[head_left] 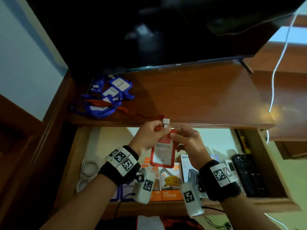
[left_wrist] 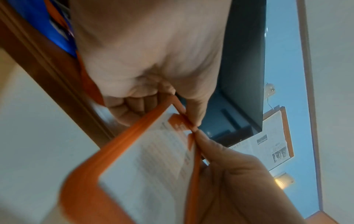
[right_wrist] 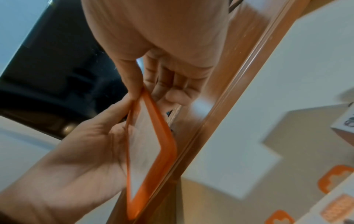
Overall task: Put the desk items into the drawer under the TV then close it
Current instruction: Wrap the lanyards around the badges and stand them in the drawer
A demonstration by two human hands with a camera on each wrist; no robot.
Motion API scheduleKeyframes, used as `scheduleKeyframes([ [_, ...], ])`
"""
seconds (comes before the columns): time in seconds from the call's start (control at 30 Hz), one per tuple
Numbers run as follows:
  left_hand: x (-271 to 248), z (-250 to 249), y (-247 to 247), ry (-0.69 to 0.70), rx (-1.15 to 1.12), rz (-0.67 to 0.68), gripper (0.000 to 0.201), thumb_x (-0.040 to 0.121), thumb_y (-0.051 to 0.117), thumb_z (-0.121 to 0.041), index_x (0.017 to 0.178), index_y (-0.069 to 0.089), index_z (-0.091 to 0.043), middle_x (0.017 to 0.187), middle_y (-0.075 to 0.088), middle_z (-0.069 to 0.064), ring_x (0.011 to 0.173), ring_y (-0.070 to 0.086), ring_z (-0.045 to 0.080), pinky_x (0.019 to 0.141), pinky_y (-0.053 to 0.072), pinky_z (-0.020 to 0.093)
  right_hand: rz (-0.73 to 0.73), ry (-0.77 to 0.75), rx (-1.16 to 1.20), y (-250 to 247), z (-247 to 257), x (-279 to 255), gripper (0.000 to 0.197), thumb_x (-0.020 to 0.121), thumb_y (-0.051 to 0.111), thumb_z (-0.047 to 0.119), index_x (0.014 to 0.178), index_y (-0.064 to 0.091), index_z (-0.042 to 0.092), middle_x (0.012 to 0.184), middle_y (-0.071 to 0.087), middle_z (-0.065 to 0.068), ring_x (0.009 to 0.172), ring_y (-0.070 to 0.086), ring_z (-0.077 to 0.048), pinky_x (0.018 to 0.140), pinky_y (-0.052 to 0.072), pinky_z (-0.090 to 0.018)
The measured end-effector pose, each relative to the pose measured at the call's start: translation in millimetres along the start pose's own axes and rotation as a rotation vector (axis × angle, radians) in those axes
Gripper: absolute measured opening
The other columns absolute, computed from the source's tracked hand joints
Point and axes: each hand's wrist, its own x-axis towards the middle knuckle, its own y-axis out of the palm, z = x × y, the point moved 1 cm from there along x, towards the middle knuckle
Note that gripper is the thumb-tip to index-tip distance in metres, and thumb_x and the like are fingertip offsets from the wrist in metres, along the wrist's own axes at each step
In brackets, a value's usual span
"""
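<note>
A red badge holder [head_left: 162,153] with a white card inside hangs upright over the open drawer [head_left: 265,165]. My left hand [head_left: 158,130] pinches its top by the white clip [head_left: 166,122]. My right hand [head_left: 175,137] pinches the holder's upper right edge. Its red lanyard [head_left: 126,110] trails back over the desk top. The left wrist view shows the holder [left_wrist: 134,166] close up between both thumbs, and the right wrist view shows the holder [right_wrist: 149,151] edge-on. Several blue badge holders [head_left: 108,95] with blue lanyards lie in a pile at the desk's back left.
The TV [head_left: 149,30] stands at the back of the desk [head_left: 207,97]. In the drawer lie orange charger boxes [head_left: 171,183], a black keyboard [head_left: 247,175] at the right and white rings [head_left: 88,170] at the left. A white cable [head_left: 279,63] hangs at the right.
</note>
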Motion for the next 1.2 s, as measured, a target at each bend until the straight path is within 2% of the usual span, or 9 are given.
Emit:
scheduleKeyframes([
  [0.17,0.7,-5.4,6.2,0.023,0.173,0.024,0.015,0.085,0.069,-0.022,0.1,0.067,-0.026,0.094,0.071,-0.002,0.087,0.067,0.012,0.079,0.055,0.03,-0.12,-0.083,-0.025,-11.1,-1.4,8.0,0.006,0.09,0.059,0.014,0.085,0.062,0.016,0.084,0.064,0.0,0.074,0.055,-0.013,0.065,0.041,-0.025],
  [0.3,-4.3,-15.2,3.5,0.104,0.372,0.234,0.024,0.084,0.07,-0.018,0.108,0.069,-0.019,0.101,0.07,-0.007,0.089,0.065,0.003,0.079,0.05,0.016,0.104,-0.237,-0.098,-8.7,11.8,16.9,0.022,0.094,0.051,0.027,0.105,0.067,0.016,0.108,0.068,0.002,0.098,0.061,-0.008,0.081,0.045,-0.016],
  [0.4,-9.4,-21.3,-0.9,0.117,0.476,0.319,0.021,0.085,0.069,-0.021,0.106,0.07,-0.016,0.099,0.069,-0.01,0.087,0.065,0.005,0.074,0.049,0.016,0.243,-0.156,-0.226,-1.7,18.6,18.0,0.041,0.099,0.041,0.036,0.089,0.07,0.009,0.085,0.07,0.001,0.079,0.064,-0.007,0.074,0.046,-0.015],
  [0.6,-15.4,-7.7,-18.4,0.044,0.507,0.104,0.023,0.087,0.064,-0.029,0.108,0.066,-0.02,0.099,0.064,-0.007,0.088,0.061,0.008,0.075,0.048,0.025,0.275,-0.137,-0.357,-9.0,19.0,23.1,0.057,0.09,0.052,0.045,0.064,0.058,-0.005,0.057,0.057,-0.016,0.055,0.054,-0.02,0.072,0.042,-0.029],
  [0.7,-16.0,-4.2,-24.5,0.025,0.401,-0.055,0.018,0.09,0.062,-0.026,0.106,0.065,-0.02,0.089,0.064,-0.008,0.082,0.063,0.01,0.067,0.046,0.021,0.29,-0.128,-0.246,-12.6,20.2,21.2,0.039,0.09,0.061,0.026,0.067,0.053,-0.004,0.045,0.048,-0.003,0.039,0.042,-0.013,0.049,0.036,-0.026],
  [0.8,-15.5,-6.5,-24.7,-0.072,0.046,-0.159,0.015,0.091,0.061,-0.023,0.104,0.066,-0.018,0.089,0.068,0.0,0.078,0.067,0.016,0.069,0.054,0.028,0.263,-0.113,-0.16,-4.4,20.6,16.4,0.021,0.092,0.058,0.017,0.075,0.052,0.006,0.042,0.045,0.013,0.037,0.04,-0.001,0.041,0.033,-0.016],
  [0.9,-14.6,-11.9,-17.0,-0.087,-0.219,-0.251,0.009,0.09,0.061,-0.017,0.096,0.068,-0.019,0.09,0.069,0.006,0.076,0.066,0.021,0.071,0.054,0.033,0.22,-0.154,-0.154,10.4,14.2,12.5,0.019,0.089,0.062,0.022,0.08,0.053,0.008,0.05,0.05,0.012,0.045,0.043,-0.004,0.043,0.034,-0.018],
  [1.03,-12.2,-16.6,-10.9,-0.123,-0.417,-0.348,0.01,0.089,0.062,-0.014,0.095,0.066,-0.02,0.098,0.068,0.009,0.084,0.069,0.026,0.077,0.058,0.041,0.162,-0.15,-0.121,23.8,1.2,6.3,0.024,0.089,0.063,0.027,0.095,0.06,0.005,0.082,0.068,-0.015,0.072,0.067,-0.029,0.062,0.054,-0.041],
  [1.2,-14.0,-12.4,-11.9,-0.054,-0.261,-0.265,0.004,0.088,0.064,-0.02,0.088,0.068,-0.021,0.092,0.07,0.005,0.082,0.068,0.02,0.074,0.057,0.031,0.19,-0.115,-0.122,18.9,2.0,0.0,0.016,0.094,0.055,0.021,0.103,0.066,0.013,0.092,0.071,-0.005,0.081,0.069,-0.021,0.068,0.057,-0.03],
])
